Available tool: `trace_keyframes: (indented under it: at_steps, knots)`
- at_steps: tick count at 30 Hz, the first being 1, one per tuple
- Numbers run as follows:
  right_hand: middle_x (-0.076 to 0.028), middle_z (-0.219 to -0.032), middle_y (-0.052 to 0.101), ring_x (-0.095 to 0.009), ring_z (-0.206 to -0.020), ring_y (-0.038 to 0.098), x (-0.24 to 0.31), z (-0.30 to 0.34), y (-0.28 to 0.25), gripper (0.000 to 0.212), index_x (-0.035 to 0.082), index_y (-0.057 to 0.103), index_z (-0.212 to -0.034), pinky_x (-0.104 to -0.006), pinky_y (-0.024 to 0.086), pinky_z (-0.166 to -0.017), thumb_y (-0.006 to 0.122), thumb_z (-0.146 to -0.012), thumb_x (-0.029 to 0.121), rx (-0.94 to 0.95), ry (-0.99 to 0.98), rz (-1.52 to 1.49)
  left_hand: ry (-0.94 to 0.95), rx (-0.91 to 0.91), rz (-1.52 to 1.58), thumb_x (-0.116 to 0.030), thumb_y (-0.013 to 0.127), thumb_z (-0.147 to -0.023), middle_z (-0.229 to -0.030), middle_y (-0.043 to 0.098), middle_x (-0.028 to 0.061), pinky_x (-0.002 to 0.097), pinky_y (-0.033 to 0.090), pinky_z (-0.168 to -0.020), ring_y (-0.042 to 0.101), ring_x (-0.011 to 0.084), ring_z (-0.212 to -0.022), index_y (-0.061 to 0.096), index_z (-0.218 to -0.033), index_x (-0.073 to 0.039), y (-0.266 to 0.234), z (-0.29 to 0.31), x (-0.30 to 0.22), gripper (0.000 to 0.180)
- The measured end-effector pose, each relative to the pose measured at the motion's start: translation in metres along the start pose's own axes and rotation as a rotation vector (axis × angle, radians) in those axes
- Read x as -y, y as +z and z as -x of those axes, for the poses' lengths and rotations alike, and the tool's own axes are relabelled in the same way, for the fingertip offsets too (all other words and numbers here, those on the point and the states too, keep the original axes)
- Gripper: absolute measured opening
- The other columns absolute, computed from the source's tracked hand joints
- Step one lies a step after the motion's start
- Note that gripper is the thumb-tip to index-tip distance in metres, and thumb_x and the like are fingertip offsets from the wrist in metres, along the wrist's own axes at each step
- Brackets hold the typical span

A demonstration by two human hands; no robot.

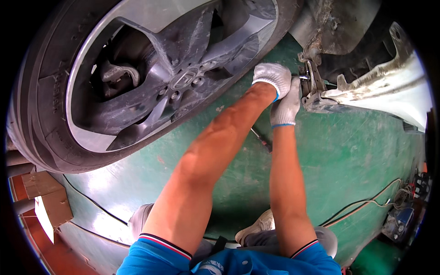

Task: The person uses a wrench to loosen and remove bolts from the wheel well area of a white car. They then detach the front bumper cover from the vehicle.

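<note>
Both my hands wear white knit gloves and meet at a rusty metal fitting [312, 88] under the car's body. My left hand [272, 78] is closed over the top of something there, what it grips is hidden. My right hand [287, 106] sits just below and beside it, fingers wrapped around a metal tool [304, 77] whose shiny tip shows against the fitting. A large car wheel [137, 68] with a grey spoked alloy rim and black tyre fills the upper left, close to my left forearm.
A white body panel [380, 89] runs along the upper right. A dark hand tool [262, 140] lies on the green floor between my forearms. Cables [366, 201] trail across the floor toward equipment at the right edge. Cardboard boxes [48, 201] sit at the lower left.
</note>
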State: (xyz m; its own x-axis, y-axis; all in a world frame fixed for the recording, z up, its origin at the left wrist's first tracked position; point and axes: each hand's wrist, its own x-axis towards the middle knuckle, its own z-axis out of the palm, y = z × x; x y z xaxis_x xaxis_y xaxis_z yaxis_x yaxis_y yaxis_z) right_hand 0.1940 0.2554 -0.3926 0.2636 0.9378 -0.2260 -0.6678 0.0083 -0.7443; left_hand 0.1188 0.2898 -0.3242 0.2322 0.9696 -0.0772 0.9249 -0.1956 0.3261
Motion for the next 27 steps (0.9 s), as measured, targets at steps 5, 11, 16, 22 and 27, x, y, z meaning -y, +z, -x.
trace_keyframes:
  at_steps: [5,11,16,22,27]
  knots:
    - [-0.008,-0.132,0.063,-0.022,-0.120,0.060,-0.004,0.023,-0.018,0.046,0.005,0.057,-0.133,-0.0385,0.045,-0.104,0.045,-0.107,0.041,0.021,0.018,-0.062,-0.096,-0.038,0.142,-0.031,0.064,-0.080,-0.097,0.075,0.0144,0.0451,0.057,-0.077,0.072,0.0330,-0.095,0.079,-0.093,-0.012,0.005,-0.003,-0.001,0.028]
    - [-0.005,-0.132,0.063,-0.021,-0.120,0.060,-0.011,0.056,-0.018,0.042,0.006,0.056,-0.135,-0.0376,0.047,-0.102,0.050,-0.106,0.036,-0.034,0.180,-0.121,-0.136,-0.068,0.183,-0.039,0.064,-0.077,-0.094,0.073,0.0142,0.0489,0.056,-0.078,0.071,0.0347,-0.092,0.077,-0.089,-0.013,0.015,-0.001,0.001,0.031]
    - [-0.003,-0.125,0.066,-0.020,-0.113,0.063,0.003,0.049,-0.006,0.038,0.008,0.059,-0.130,-0.0369,0.051,-0.096,0.052,-0.105,0.035,-0.066,0.218,-0.042,-0.125,0.009,0.160,-0.038,0.063,-0.081,-0.104,0.073,0.0147,0.0484,0.056,-0.085,0.070,0.0347,-0.099,0.077,-0.100,-0.012,0.000,-0.003,-0.004,0.034]
    - [-0.006,-0.123,0.067,-0.022,-0.116,0.062,0.013,0.022,-0.013,0.038,0.009,0.061,-0.128,-0.0441,0.049,-0.099,0.050,-0.105,0.038,0.012,0.088,0.005,-0.177,0.092,0.129,-0.036,0.063,-0.082,-0.111,0.072,0.0162,0.0458,0.056,-0.090,0.069,0.0342,-0.106,0.077,-0.105,-0.010,-0.010,-0.005,-0.002,0.037]
    - [-0.009,-0.129,0.061,-0.023,-0.119,0.058,0.002,-0.011,-0.002,0.040,0.008,0.059,-0.132,-0.0400,0.046,-0.104,0.049,-0.106,0.038,-0.035,0.065,-0.185,-0.139,-0.044,0.138,-0.034,0.056,-0.084,-0.102,0.073,0.0155,0.0479,0.055,-0.085,0.069,0.0369,-0.099,0.078,-0.097,-0.012,0.015,-0.010,-0.008,0.034]
